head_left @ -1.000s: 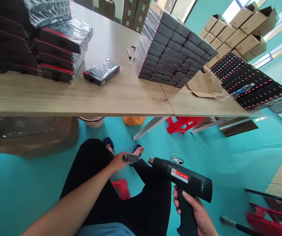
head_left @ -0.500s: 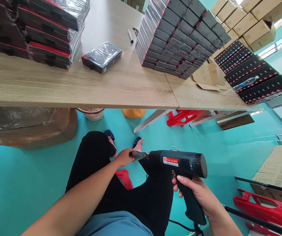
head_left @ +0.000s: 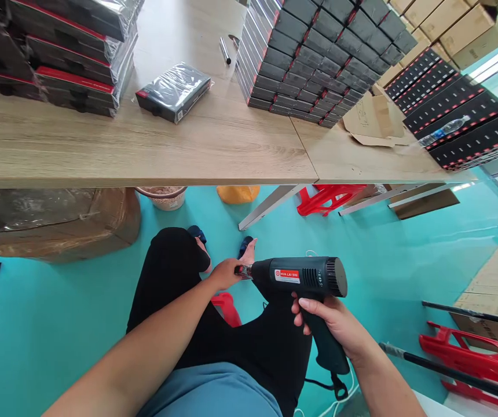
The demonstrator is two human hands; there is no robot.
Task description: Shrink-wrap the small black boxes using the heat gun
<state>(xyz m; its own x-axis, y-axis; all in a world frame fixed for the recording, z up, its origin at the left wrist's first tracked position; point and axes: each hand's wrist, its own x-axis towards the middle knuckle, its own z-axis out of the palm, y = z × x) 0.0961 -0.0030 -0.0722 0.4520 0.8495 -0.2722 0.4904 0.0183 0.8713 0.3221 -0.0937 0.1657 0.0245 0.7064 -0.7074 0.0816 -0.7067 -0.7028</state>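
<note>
My right hand is wrapped round the handle of a black heat gun with a red and white label, its nozzle pointing left. At that nozzle my left hand grips a small dark box that looks wrapped in shiny film; most of it is hidden by the fingers and the nozzle. Both hands are over my lap, below the table edge. On the wooden table lies one film-wrapped black box, apart from the hands.
Stacked black boxes stand at the table's left and middle. A silver pen lies between. Under the table are a large wrapped carton, a basket and a table leg. A red stool stands at right.
The heat gun has moved left, and its nozzle is now closer to my left hand. The small box shows less between them. The view has shifted slightly.
</note>
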